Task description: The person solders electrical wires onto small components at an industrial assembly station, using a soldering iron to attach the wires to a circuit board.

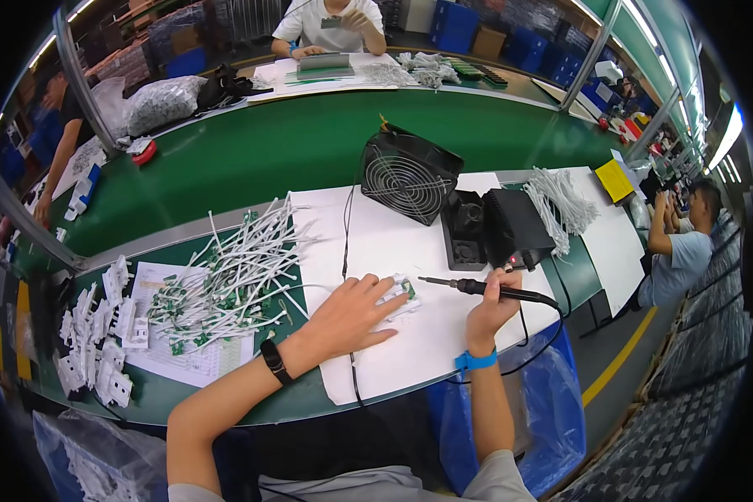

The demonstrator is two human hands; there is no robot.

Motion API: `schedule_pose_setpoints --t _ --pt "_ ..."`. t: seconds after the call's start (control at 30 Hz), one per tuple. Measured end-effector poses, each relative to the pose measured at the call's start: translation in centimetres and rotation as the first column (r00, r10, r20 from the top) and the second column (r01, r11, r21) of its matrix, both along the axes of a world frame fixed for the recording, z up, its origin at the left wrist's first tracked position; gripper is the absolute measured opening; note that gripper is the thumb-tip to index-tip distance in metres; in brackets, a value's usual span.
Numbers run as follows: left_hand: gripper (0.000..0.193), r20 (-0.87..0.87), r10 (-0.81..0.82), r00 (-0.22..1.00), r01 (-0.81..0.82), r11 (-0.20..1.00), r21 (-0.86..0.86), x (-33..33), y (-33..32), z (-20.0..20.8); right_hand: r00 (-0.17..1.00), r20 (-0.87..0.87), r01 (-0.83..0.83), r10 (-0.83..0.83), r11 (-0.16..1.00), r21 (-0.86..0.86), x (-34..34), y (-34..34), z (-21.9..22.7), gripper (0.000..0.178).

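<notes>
My left hand point(353, 316) lies spread over the white paper sheet point(335, 243), its fingertips resting on a small white plastic housing point(403, 306). A green circuit board point(407, 289) shows in that housing; the fingers partly cover both. In my right hand point(494, 311) is a soldering iron point(470, 286), its thin tip pointing left, just right of the board. Whether the tip touches anything I cannot tell. The iron's black cable loops down to the right. Left of my hand lies a heap of white wires with small green boards point(217, 280).
A black fan point(410, 174) stands behind the work, with an iron stand point(464, 230) and a black soldering station point(517, 226) to its right. White housings point(100, 335) pile up at far left, white cables point(560, 205) at right. A lined blue bin point(552, 393) sits below. Co-workers sit beyond.
</notes>
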State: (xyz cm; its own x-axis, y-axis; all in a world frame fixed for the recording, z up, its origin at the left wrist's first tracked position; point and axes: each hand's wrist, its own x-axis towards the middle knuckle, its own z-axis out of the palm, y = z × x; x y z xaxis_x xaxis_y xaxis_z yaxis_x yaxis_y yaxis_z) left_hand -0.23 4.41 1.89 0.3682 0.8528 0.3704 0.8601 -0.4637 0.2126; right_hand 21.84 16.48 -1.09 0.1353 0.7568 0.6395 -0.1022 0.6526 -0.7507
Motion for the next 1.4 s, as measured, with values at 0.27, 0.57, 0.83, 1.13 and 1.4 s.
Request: schedule_pose_setpoints --t 0.27,0.57,0.83,1.13,1.4 --pt "0.045 0.128 -0.033 0.991 0.039 0.998 -0.045 -1.1 0.9 -0.3 0.993 0.114 -0.029 0.035 0.998 -0.051 0.1 -0.5 0.3 0.016" --pt "0.041 0.202 -0.019 0.979 0.036 0.996 -0.086 -1.8 1.0 -0.4 0.986 0.122 -0.114 0.113 0.994 0.002 0.4 -1.2 -0.8 0.017" --pt "0.043 0.171 -0.023 0.985 0.033 0.998 -0.059 -1.9 1.0 -0.4 0.976 0.18 -0.126 0.12 0.992 0.022 0.3 -0.8 -1.2 0.016" --pt "0.041 0.202 -0.023 0.979 0.037 0.997 -0.063 -1.9 1.0 -0.3 0.969 0.207 -0.135 0.133 0.991 -0.006 0.3 -0.9 -1.2 0.016" --pt "0.042 0.205 -0.021 0.979 0.031 0.998 -0.047 -1.9 1.0 -0.4 0.968 0.214 -0.135 0.131 0.991 0.005 0.2 -0.8 -1.0 0.015"
